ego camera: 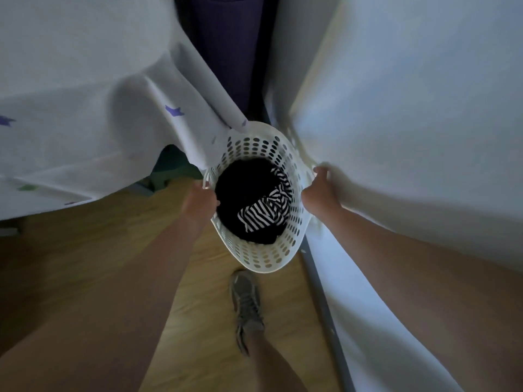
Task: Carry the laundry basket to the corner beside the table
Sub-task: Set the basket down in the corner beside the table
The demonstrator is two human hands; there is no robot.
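Note:
A white perforated laundry basket sits low in front of me, between the table and the wall. Inside lie dark clothes and a black-and-white striped garment. My left hand grips the basket's left rim. My right hand grips the right rim, close against the white wall. The table at the left wears a white cloth with purple stars, and its hanging corner touches the basket's far rim.
The white wall runs along the right with a grey baseboard. A dark purple panel stands in the gap behind the basket. My shoe rests on the wooden floor just behind the basket.

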